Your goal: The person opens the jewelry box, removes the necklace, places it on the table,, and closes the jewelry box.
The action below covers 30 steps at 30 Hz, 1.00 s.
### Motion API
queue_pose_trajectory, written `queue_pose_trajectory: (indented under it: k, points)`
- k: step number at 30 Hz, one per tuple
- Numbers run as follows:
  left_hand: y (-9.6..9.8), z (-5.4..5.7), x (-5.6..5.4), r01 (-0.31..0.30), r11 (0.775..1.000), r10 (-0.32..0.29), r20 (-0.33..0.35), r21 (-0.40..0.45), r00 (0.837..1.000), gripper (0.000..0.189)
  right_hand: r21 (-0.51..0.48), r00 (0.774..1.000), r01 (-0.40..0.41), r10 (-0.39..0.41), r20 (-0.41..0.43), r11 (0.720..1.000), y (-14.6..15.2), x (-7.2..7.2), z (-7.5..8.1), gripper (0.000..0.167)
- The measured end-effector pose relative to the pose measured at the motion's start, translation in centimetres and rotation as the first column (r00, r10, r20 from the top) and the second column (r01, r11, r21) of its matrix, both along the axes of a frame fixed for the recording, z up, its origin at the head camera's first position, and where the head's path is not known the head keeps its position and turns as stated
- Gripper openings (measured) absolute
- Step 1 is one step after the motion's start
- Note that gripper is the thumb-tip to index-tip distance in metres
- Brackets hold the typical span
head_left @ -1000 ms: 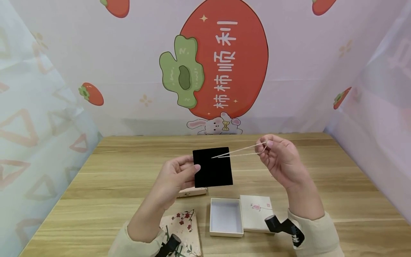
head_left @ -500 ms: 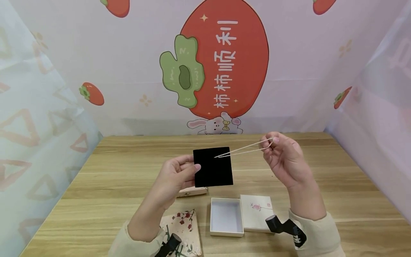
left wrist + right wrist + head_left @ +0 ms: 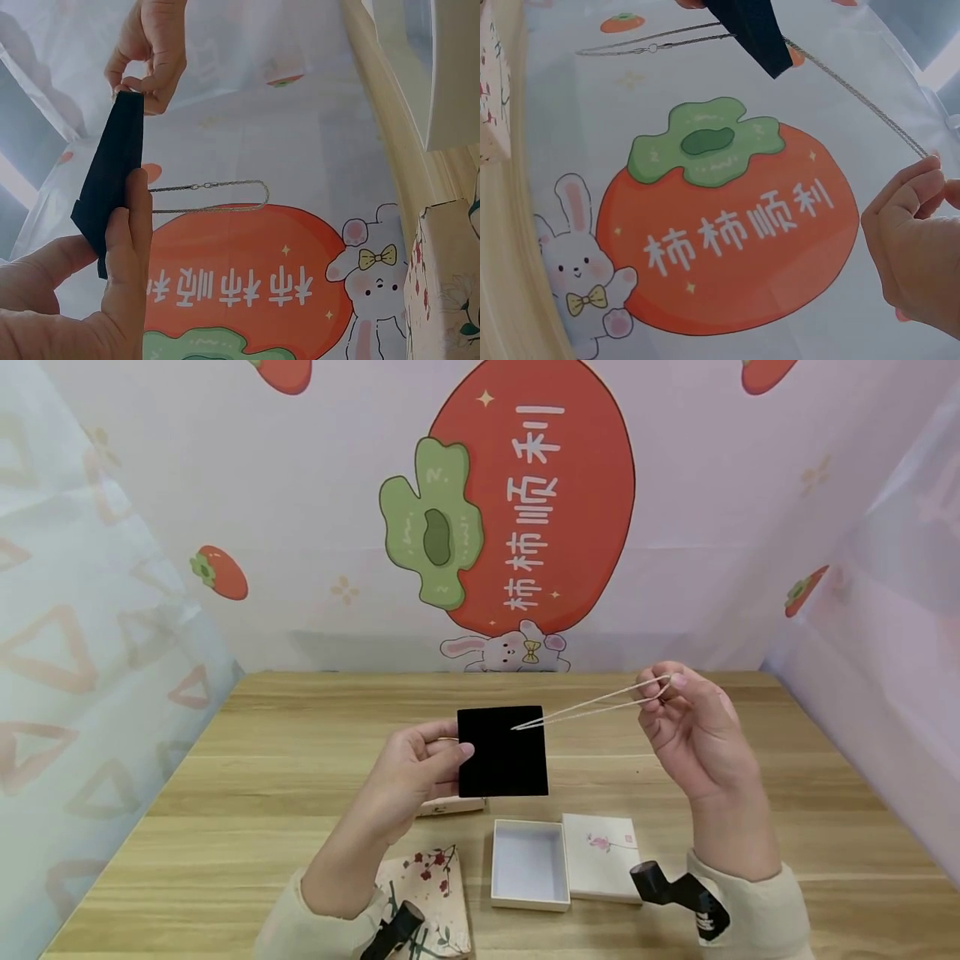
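My left hand (image 3: 416, 764) grips a thin black square pad (image 3: 502, 756) by its left edge, thumb on the near face. A fine silvery necklace chain (image 3: 592, 700) runs from the pad's upper middle to my right hand (image 3: 697, 731), which pinches the end of its loop between thumb and fingers. In the left wrist view, the pad (image 3: 116, 161) is almost edge-on, and a chain loop with a clasp (image 3: 201, 186) juts out on its far side. The right wrist view shows the chain (image 3: 855, 92) taut between the pad (image 3: 757, 34) and the right fingers.
Below the hands, a shallow white box (image 3: 492, 868) sits uncovered beside a pale lid (image 3: 600, 860) with a pink flower. A blossom-patterned packet (image 3: 431, 893) lies left, partly under the left sleeve. Another patterned box (image 3: 452, 807) is half hidden behind the pad.
My right hand has moved right and slightly up, drawing more chain out of the pad's near face. The left hand and pad have stayed almost in place.
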<state>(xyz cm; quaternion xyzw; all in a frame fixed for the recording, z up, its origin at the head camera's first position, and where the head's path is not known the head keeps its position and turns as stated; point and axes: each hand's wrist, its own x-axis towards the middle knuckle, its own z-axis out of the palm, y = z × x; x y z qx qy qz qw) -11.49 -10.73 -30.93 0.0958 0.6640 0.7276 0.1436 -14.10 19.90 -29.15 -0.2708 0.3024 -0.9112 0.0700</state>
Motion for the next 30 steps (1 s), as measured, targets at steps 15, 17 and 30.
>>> queue_pose_trajectory:
  k: [15,17,30]
  points:
    - [-0.2,-0.3,-0.2,0.017,1.000,-0.017,-0.010,-0.002,1.000,0.039,-0.224,0.983,-0.180,0.183,-0.010,0.958,2.3,-0.1,0.5,0.038]
    - [-0.1,-0.4,-0.2,0.020,1.000,-0.020,-0.007,0.001,1.000,0.039,-0.236,0.981,-0.193,0.196,-0.012,0.952,2.5,-0.1,0.6,0.038]
    - [-0.2,-0.3,-0.4,0.041,0.999,-0.041,-0.001,-0.002,0.999,0.039,-0.349,0.971,-0.219,0.238,0.011,0.911,3.9,-0.2,0.4,0.038]
